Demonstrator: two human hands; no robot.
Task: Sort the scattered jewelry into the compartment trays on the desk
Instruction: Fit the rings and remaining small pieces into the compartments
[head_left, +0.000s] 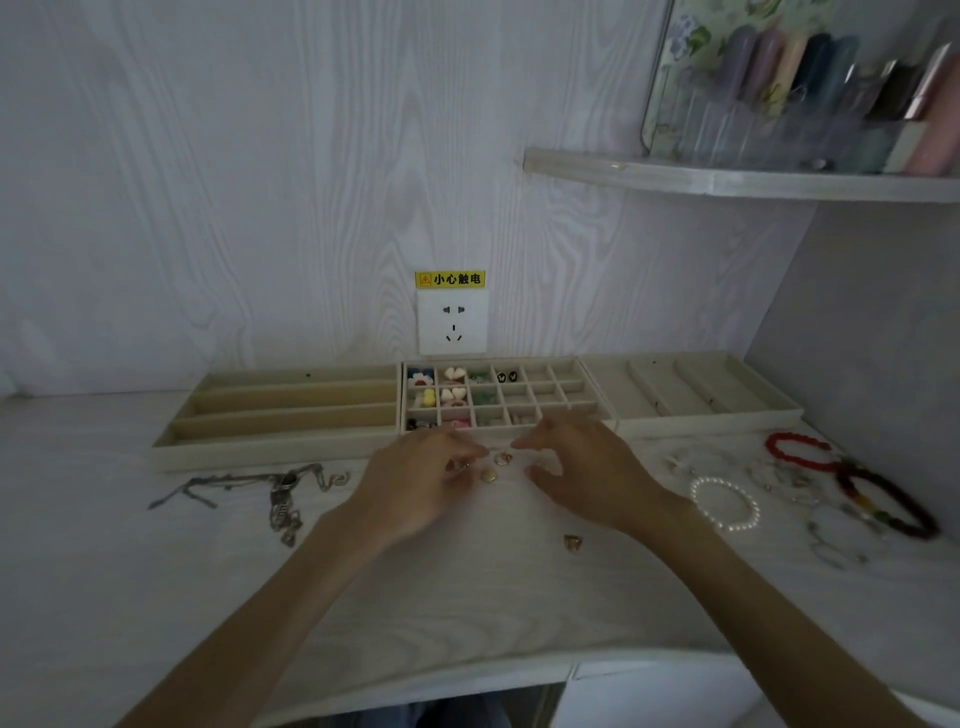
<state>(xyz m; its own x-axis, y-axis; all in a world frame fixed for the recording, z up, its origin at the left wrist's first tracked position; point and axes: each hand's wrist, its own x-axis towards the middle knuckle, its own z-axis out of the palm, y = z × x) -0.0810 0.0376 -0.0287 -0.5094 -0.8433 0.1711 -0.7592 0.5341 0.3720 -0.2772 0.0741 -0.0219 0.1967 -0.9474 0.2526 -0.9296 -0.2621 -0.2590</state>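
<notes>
- Mid-sort here: both hands are down over a little cluster of small gold-toned charms (496, 465) lying on the white wood-grain table (467, 597), just in front of the middle tray.
- The left hand (415, 480) has its fingers curled in and looks to be pinching a small gold ring-like piece (464, 466) at the fingertips, though it's tiny and dim, so take that with salt.
- The right hand (576, 467) hovers with its fingers spread and relaxed, holding nothing that I can see, thumb and forefinger reaching toward the charms.
- Next move, I'd guess: a fine pinch on one charm, then a short lift into a free cell of the beige grid tray (592, 415). Small bits, easy to fumble.
- The grid tray's left cells already hold colourful flower and heart pieces, some green ones and a dark pair; the right-hand cells look bare.
- The long-slot beige tray on the left (291, 400) and the slotted beige tray on the right (691, 392) show nothing inside.
- Still loose on the table: silver chain necklaces (270, 488) on the left, a lone gold charm (572, 542) nearer the edge, a white pearl bracelet (725, 503) and red bead bracelets (852, 483) on the right.
</notes>
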